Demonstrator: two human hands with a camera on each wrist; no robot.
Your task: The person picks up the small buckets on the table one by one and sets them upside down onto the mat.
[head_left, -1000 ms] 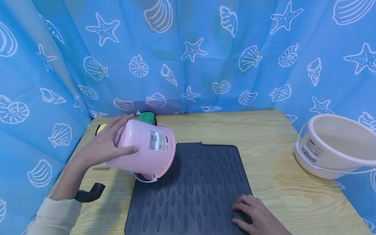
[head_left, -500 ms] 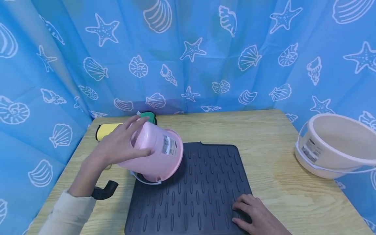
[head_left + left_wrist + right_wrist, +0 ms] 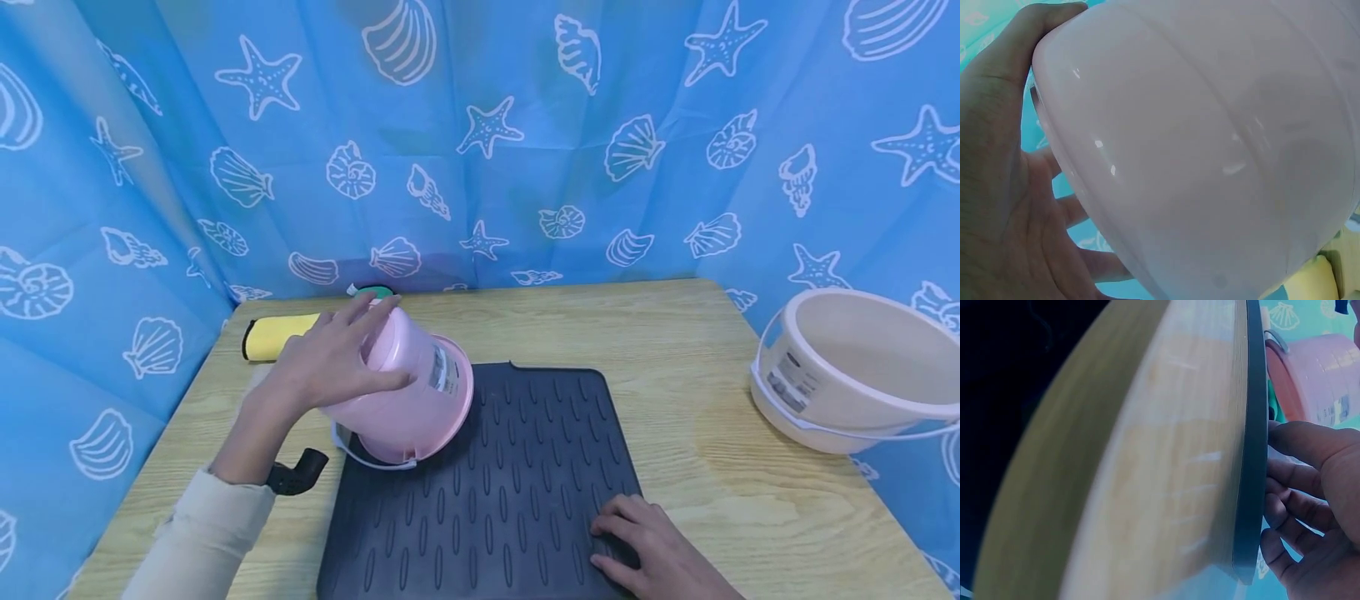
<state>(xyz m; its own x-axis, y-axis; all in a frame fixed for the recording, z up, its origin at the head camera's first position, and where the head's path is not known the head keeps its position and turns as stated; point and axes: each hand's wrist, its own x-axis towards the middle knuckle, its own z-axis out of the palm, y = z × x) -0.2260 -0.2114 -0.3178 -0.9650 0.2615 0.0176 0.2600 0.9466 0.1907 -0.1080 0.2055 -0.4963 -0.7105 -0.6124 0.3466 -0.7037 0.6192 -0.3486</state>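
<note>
My left hand (image 3: 322, 367) holds a pink bucket (image 3: 401, 421) by its bottom end, thumb on the near side and fingers spread over the far side. The bucket tips over, its mouth turned to the right and down over the back left of a dark ribbed mat (image 3: 517, 508). Its white handle (image 3: 378, 463) hangs below the rim. The left wrist view is filled by the smooth bucket wall (image 3: 1197, 156). At the mat's right edge rests my right hand (image 3: 660, 554), its loosely bent fingers (image 3: 1300, 478) touching the mat's surface.
A larger cream bucket (image 3: 840, 383) stands upright at the table's right edge. A yellow rolled item (image 3: 277, 337) and a green item (image 3: 380, 292) lie at the back left, partly behind the left hand and pink bucket. A blue shell-print curtain (image 3: 487, 167) surrounds the wooden table (image 3: 705, 400).
My left hand has carried the tilted pink bucket rightward, farther over the mat. More of the yellow item now shows, less of the green one. My right hand has stayed in place.
</note>
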